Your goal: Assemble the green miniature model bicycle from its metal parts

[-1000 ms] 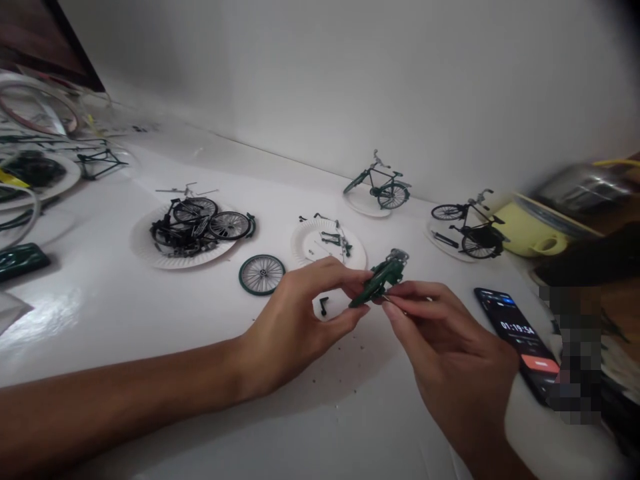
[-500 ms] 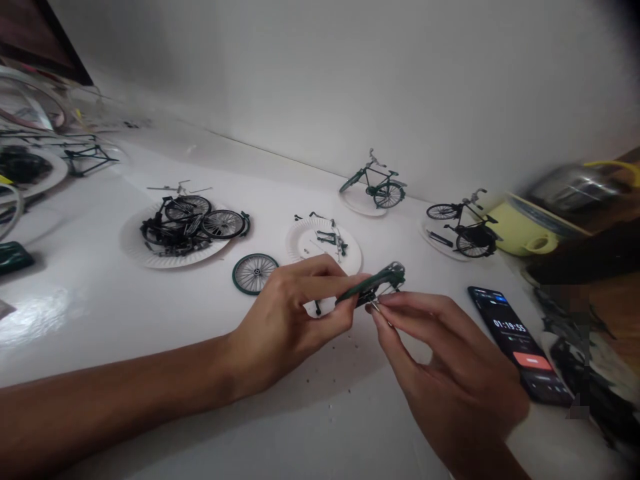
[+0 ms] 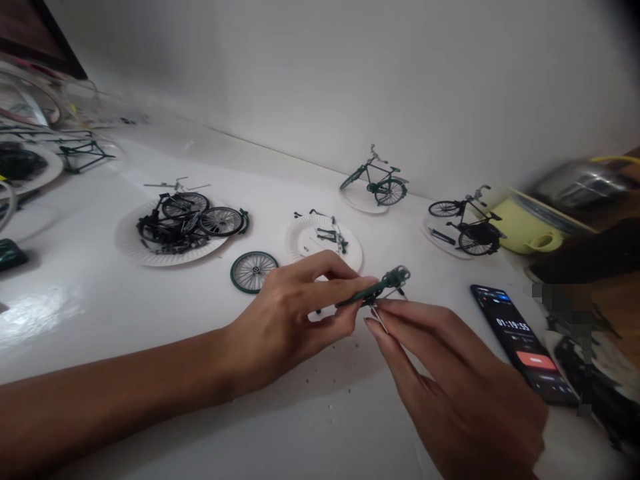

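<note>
My left hand (image 3: 300, 313) pinches a dark green model bicycle part (image 3: 387, 281) between thumb and fingers, over the middle of the table. Just right of it, my right hand (image 3: 440, 360) has a thin metal rod (image 3: 381, 318) between thumb and forefinger, its upper end against the underside of the green part. A green-rimmed spoked wheel (image 3: 254, 272) lies flat behind my left hand. Behind both hands, a paper plate (image 3: 298, 241) carries small green and silver pieces. Tiny bits, perhaps screws, are scattered on the table below the hands.
A plate (image 3: 131, 248) of black bicycle parts stands left. Farther back are a green model bicycle (image 3: 375, 180) and a black one (image 3: 465, 223), both on plates. A phone (image 3: 520, 340) showing a timer lies right, near a yellow pot (image 3: 525, 223). Green frames (image 3: 87, 157) lie far left.
The green part has turned a little in my left hand. My right hand has shifted slightly right and down, its thumb farther from the forefinger, and more of the rod shows.
</note>
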Available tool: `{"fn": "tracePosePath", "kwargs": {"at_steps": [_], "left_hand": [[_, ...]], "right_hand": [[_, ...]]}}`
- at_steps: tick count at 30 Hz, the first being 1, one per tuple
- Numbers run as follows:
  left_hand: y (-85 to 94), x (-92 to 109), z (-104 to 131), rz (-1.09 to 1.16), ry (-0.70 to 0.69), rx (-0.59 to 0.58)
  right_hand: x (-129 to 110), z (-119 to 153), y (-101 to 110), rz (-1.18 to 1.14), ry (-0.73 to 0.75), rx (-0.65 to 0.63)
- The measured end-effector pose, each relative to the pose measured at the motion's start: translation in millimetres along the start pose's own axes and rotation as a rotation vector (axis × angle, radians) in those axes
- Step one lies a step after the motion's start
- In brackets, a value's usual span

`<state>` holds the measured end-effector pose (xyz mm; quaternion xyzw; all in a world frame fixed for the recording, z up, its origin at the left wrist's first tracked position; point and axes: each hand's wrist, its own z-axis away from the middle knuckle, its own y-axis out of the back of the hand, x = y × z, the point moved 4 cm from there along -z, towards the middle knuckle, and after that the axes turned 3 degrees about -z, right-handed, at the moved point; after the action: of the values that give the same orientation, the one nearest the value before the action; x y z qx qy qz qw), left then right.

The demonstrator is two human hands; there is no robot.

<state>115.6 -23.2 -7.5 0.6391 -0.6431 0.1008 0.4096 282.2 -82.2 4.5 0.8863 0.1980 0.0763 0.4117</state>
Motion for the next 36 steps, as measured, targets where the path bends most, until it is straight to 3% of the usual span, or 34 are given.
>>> {"fn": "tracePosePath", "kwargs": {"at_steps": [4,10,14,19,33,36], "left_hand": [[-1.3,0,0,0.070,0.045,0.003],[-10.5,-9,4,0.318,0.299,-0.063],[-12.9,-11,7,0.430,0.366,-0.082],[-13.6,-13,6,0.559,0.371,-0.122],[-15.9,-16,5,0.529,0.376,-0.103],[-14.3,-14,3,0.571,0.413,-0.099]], "right_hand": [[3,-1,0,-0.052,-0.031,0.015],[8,-6,1,-0.245,-0.152,0.025],[11,-9,0,-0.309,-0.152,0.050],[12,-10,-1,-0.307,-0.135,0.049],[14,-8,-7,-0.299,0.070,-0.010],[16,-11,-5,-0.393,0.011,-0.012]]}}
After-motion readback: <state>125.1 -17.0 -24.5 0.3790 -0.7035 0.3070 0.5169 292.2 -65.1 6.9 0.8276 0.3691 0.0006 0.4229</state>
